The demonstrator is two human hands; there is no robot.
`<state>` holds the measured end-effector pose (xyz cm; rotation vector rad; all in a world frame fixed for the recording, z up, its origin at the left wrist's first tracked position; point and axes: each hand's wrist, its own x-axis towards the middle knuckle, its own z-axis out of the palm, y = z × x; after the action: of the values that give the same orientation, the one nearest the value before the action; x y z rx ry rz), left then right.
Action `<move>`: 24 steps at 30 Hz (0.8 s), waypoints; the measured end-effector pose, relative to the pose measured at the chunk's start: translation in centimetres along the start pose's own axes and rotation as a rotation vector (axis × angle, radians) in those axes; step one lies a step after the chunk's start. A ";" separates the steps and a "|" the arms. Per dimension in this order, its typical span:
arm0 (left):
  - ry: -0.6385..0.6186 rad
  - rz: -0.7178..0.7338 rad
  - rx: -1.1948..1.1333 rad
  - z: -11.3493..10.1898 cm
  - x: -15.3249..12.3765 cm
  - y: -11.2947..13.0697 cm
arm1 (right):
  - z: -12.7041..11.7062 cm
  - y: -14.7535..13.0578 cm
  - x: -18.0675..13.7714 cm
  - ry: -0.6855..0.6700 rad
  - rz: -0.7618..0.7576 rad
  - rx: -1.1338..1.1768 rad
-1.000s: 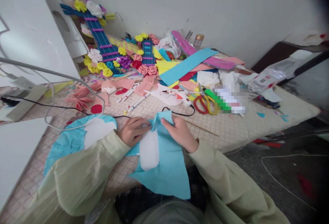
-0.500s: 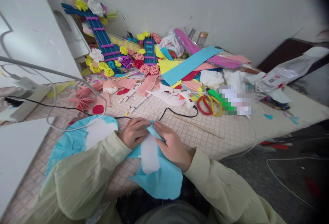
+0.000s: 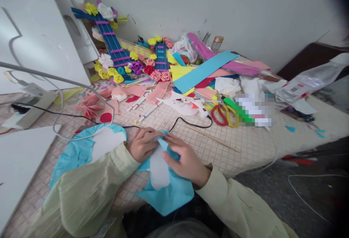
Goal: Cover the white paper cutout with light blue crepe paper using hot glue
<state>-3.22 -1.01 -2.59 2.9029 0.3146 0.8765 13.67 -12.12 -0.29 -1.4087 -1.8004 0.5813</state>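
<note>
Blue crepe paper (image 3: 174, 194) lies under and around a white card cutout (image 3: 159, 169) at the table's front edge, its lower end hanging over. My left hand (image 3: 143, 145) is closed on the far end of the blue paper, fingertips pressed at the fold. Beside it, my right hand (image 3: 185, 156) grips the paper's folded right edge, fingers meeting those of my left hand and thumb over the card. Left of my hands rests a larger piece, a white card (image 3: 106, 141) bordered with gathered blue paper (image 3: 75, 158), partly hidden by my left sleeve.
Beyond my hands lie a glue gun (image 3: 202, 108) with a black cord, red-and-yellow scissors (image 3: 225, 116), a thin wooden stick (image 3: 212, 138) and several markers (image 3: 148, 112). Paper guitars with flowers (image 3: 114, 48) lean at the back. A power strip (image 3: 35, 110) and cables are at left.
My right hand has shifted its hold, its thumb lifting off the folded flap and opening away from the fingers. The paper's lower end has creased into a point. The view has shifted slightly.
</note>
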 end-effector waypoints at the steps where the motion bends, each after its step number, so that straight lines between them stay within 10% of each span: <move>1: 0.007 0.005 -0.006 0.0 0.0 0.0 | -0.7 0.0 0.1 0.018 0.053 0.098; 6: 0.015 0.014 -0.027 0.2 0.1 0.0 | -3.0 1.2 1.7 0.126 0.232 0.230; 24: 0.130 0.059 -0.061 0.6 0.1 0.0 | -2.6 2.5 3.3 -0.238 -0.092 -0.302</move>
<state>-2.79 -0.98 -3.09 2.8186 0.2096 1.0671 16.89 -8.50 0.35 -1.4934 -2.2038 0.4578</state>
